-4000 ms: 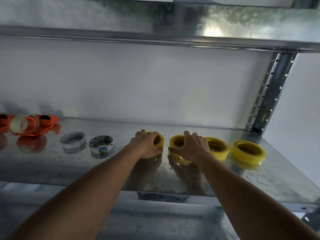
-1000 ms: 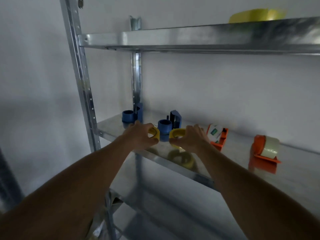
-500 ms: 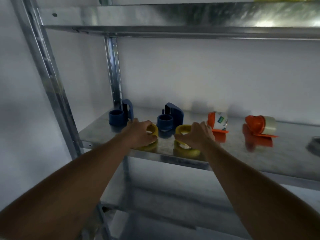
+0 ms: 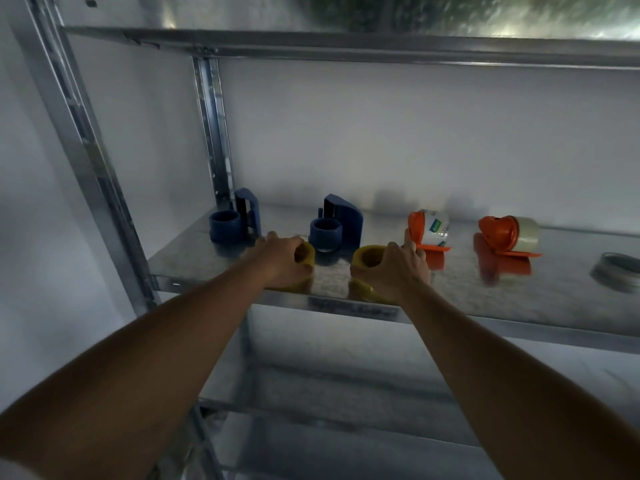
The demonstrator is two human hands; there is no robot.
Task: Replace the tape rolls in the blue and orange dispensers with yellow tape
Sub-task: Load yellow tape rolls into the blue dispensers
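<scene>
My left hand [image 4: 282, 256] grips a yellow tape roll [image 4: 305, 253] and my right hand [image 4: 394, 266] grips another yellow tape roll [image 4: 369, 259]. Both rolls sit low over the metal shelf [image 4: 519, 306] near its front edge. Behind them stand two blue dispensers, one at the far left [image 4: 235, 220] and one in the middle [image 4: 337, 225], both with bare spindles. To the right are two orange dispensers: the nearer one [image 4: 427, 233] carries a white labelled roll, the farther one [image 4: 505, 237] a clear roll.
A loose grey tape roll [image 4: 616, 275] lies on the shelf at the far right. Steel uprights [image 4: 211, 126] stand at the left and an upper shelf [image 4: 346, 46] hangs overhead. A white wall backs the shelf. A lower shelf shows beneath my arms.
Four seconds ago my hands took two yellow rolls from a row further right. They carried them left to the dispensers; in the last half second both rolls came lower toward the shelf.
</scene>
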